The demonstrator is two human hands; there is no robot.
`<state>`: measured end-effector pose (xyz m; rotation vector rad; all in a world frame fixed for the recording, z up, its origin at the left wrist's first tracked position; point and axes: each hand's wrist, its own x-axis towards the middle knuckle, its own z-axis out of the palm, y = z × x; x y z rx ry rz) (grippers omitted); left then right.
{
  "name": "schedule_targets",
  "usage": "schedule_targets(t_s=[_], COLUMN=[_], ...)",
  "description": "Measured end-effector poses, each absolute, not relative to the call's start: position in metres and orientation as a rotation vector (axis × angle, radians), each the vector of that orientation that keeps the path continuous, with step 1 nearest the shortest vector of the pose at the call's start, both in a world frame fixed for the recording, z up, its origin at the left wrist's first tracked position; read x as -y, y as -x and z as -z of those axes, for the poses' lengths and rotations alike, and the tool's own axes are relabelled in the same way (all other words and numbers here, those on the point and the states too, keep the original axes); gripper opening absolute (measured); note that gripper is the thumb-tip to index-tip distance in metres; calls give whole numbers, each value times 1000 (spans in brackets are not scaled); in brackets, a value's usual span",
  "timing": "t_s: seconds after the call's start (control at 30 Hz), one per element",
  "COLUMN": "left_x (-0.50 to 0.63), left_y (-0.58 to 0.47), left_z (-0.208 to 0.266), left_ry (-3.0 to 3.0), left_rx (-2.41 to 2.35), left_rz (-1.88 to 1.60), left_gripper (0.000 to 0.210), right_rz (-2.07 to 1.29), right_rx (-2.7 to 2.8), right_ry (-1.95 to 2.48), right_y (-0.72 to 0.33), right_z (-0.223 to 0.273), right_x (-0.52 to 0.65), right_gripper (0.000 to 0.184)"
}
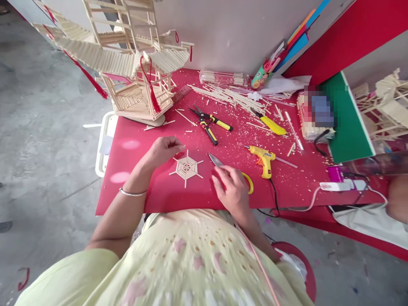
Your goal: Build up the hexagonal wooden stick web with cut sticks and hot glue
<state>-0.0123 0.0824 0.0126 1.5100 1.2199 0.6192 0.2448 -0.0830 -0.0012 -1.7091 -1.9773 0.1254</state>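
A small hexagonal web-shaped piece made of thin wooden sticks (187, 168) lies flat on the red table, its spokes sticking out. Just above its upper left side is my left hand (163, 151), thumb and fingertips pressed together; whatever is between them is too small to make out. To the right of the web, my right hand (234, 189) is closed over the middle of a pair of scissors (247, 182). Their pointed blades (215, 160) aim up and left, and the yellow handle shows beyond my hand.
A stick-built pavilion (134, 76) with red tassels stands at the back left. Pliers (210, 123), a yellow utility knife (270, 124) and a glue gun (263, 159) lie behind and right. Loose sticks (232, 98) and scraps are scattered behind. Another person's arm (398, 197) is at far right.
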Motion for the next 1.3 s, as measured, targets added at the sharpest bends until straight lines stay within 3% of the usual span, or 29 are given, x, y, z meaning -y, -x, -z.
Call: schedule_targets(t_s=[0.33, 0.83, 0.97, 1.1, 1.2, 1.3], left_x=[-83, -83, -80, -78, -77, -79], left_y=[12, 15, 12, 10, 10, 13], left_z=[-9, -16, -19, -21, -20, -17], left_ry=[-1473, -1212, -1086, -998, -997, -1130], left_rx=[-1167, -1060, -946, -897, -902, -935], left_rz=[-636, -603, -657, -693, -695, -659], left_gripper=[30, 23, 26, 28, 29, 28], right_rz=[-136, -128, -492, -964, -1091, -992], right_rx=[2095, 1953, 1723, 1537, 1482, 1612], right_ry=[2178, 1987, 1662, 1463, 1403, 1442], right_y=[-281, -274, -236, -198, -185, -186], right_z=[-17, -22, -25, -22, -17, -12], right_x=[116, 90, 60, 20, 1, -5], right_gripper=[51, 34, 30, 41, 41, 37])
